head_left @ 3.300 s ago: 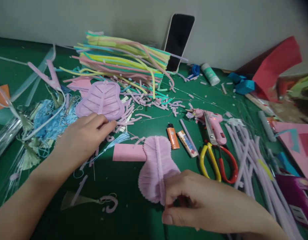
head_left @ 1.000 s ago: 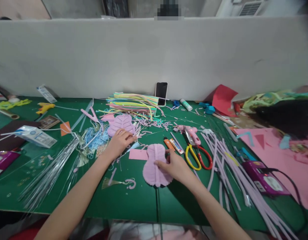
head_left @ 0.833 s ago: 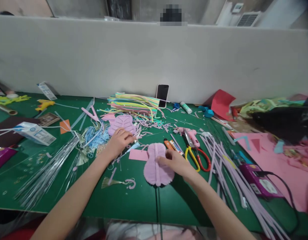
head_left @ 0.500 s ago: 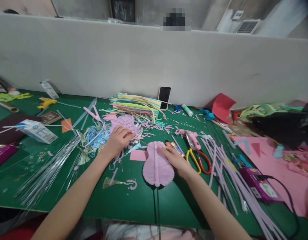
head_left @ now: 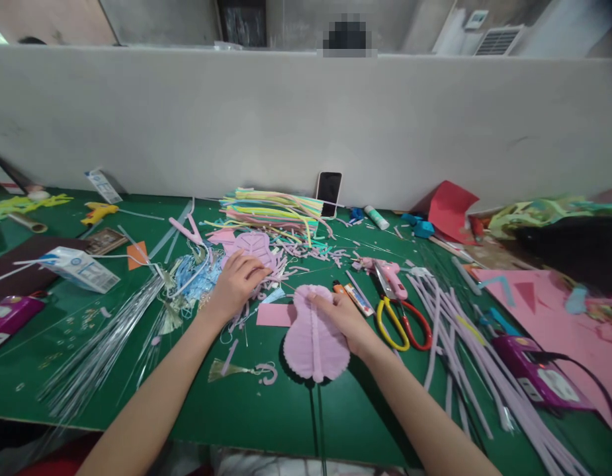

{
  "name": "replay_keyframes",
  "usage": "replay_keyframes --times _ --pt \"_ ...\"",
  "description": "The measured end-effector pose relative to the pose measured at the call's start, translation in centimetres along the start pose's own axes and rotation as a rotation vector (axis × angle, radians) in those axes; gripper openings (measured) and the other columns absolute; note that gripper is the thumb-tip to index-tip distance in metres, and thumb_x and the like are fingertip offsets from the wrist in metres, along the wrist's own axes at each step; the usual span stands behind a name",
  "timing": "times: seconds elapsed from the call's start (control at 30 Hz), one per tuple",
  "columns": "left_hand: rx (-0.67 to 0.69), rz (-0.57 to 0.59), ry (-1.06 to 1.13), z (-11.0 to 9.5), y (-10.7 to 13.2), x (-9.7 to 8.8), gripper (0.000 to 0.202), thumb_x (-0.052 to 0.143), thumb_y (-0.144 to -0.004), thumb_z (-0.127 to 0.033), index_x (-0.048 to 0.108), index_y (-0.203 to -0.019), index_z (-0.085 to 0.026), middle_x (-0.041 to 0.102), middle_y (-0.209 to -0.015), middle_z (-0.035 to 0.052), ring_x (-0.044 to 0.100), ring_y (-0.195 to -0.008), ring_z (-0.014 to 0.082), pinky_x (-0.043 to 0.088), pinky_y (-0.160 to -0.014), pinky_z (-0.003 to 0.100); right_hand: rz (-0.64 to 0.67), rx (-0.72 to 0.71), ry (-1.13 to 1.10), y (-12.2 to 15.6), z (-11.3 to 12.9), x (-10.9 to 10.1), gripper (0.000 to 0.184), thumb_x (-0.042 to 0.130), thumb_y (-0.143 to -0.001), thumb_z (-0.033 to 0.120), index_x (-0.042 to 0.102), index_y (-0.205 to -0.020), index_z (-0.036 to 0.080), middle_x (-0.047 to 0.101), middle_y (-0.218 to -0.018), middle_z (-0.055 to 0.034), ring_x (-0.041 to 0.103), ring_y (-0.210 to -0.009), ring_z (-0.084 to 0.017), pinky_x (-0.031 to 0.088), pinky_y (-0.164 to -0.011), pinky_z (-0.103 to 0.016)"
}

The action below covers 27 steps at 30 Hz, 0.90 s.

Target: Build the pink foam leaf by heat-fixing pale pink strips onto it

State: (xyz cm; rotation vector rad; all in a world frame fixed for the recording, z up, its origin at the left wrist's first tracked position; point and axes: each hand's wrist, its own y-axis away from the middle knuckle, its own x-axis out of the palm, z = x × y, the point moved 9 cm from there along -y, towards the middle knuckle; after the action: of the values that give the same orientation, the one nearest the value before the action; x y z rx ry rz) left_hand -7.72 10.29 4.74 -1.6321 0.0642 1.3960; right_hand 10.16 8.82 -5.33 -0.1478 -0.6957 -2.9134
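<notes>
A pale partition stands along the back edge of a green table. Toward the table's right end lies a pink sheet, and loose lilac pipe cleaners spread beside it down to the front edge. Silvery strips fan out toward the front left corner, and a bundle of multicoloured pipe cleaners lies near the middle of the back edge.

A lilac gourd-shaped panel is nearer the front edge, at mid-length; a thin stem runs from its lower end past that edge. The right hand is clamped on its upper right side, thumb on the face. Apart from it, the left hand rests with bent fingers at the near side of a lilac leaf-veined panel; whether it grips anything I cannot tell.

Scissors, one handle yellow and one red, lie to the right of the right hand, blades overlapping a pink glue gun. A phone leans on the partition. A pink paper strip meets the gourd-shaped panel's left side.
</notes>
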Motion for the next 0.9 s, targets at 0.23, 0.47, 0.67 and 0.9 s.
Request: replay_keyframes --times 0.23,0.47,0.67,0.9 --pt "-0.066 0.019 0.053 1.0 0.8 0.2 0.028 0.044 -0.092 -0.012 0.069 -0.101 -0.021 0.067 -0.097 0.0083 0.056 -0.100 0.0220 0.036 -0.102 0.050 0.013 -0.024 0.068 -0.2 -0.3 0.8 0.049 0.061 -0.072 0.065 0.064 -0.075 0.015 0.064 -0.062 -0.0005 0.053 -0.054 -0.012 0.036 -0.051 -0.023" --pt "-0.212 0.072 0.245 1.9 0.9 1.2 0.027 0.048 -0.090 -0.013 0.068 -0.105 -0.021 0.065 -0.109 0.0107 0.050 -0.111 0.0255 0.035 -0.102 0.050 -0.069 -0.040 0.060 -0.4 -0.5 0.0 0.055 0.060 -0.069 0.069 0.069 -0.080 0.015 0.064 -0.061 -0.0020 0.055 -0.061 -0.017 0.039 -0.056 -0.026" --pt "-0.584 0.011 0.452 3.5 1.4 0.0 0.022 0.052 -0.089 -0.031 0.067 -0.099 -0.019 0.062 -0.102 0.0099 0.053 -0.103 0.0251 0.041 -0.096 0.045 -0.045 -0.014 -0.007 -0.5 -0.8 -0.1 0.056 0.063 -0.065 0.068 0.069 -0.080 0.014 0.063 -0.061 -0.0024 0.056 -0.062 -0.018 0.040 -0.057 -0.027" --pt "-1.099 0.269 1.054 -1.0 4.2 3.1 0.053 0.045 -0.087 -0.058 0.067 -0.074 -0.011 0.065 -0.061 0.0087 0.062 -0.052 0.0173 0.046 -0.044 0.025 -0.011 0.047 -0.063 -0.3 -1.1 0.0 0.052 0.059 -0.069 0.068 0.067 -0.073 0.017 0.063 -0.060 -0.0022 0.056 -0.059 -0.017 0.042 -0.059 -0.028"
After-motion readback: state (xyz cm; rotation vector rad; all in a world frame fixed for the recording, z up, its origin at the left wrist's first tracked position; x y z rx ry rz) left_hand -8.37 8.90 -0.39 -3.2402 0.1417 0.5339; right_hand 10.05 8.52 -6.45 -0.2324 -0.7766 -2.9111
